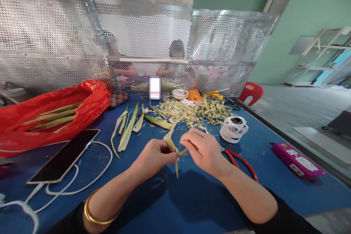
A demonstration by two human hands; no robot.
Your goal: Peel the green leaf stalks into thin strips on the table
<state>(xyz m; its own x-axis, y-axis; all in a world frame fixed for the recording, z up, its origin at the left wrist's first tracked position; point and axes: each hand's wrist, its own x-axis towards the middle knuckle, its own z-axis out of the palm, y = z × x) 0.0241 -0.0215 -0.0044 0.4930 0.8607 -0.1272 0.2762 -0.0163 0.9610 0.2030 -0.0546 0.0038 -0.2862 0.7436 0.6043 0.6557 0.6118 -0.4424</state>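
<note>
My left hand (156,157) is closed, thumb and fingers pinching a small knotted piece of pale green-yellow husk leaf (171,142). Loose ends of the husk stick out above, below and to the right of the fingertips. Just right of it, my right hand (201,150) is closed in a pinch. A thin pale thread seems to run from its fingertips to the husk piece, though it is very fine. Under and beyond the right hand lie red-handled scissors (241,162), their blades partly hidden. A roll of white tape or string (233,129) stands behind them.
A heap of husk scraps (189,111) and several long leaves (130,128) lie ahead. On the left are a red plastic bag (93,93) with leaves, a phone (65,157) and a white cable. A purple box (297,161) lies right. People sit behind a perforated metal screen (153,25).
</note>
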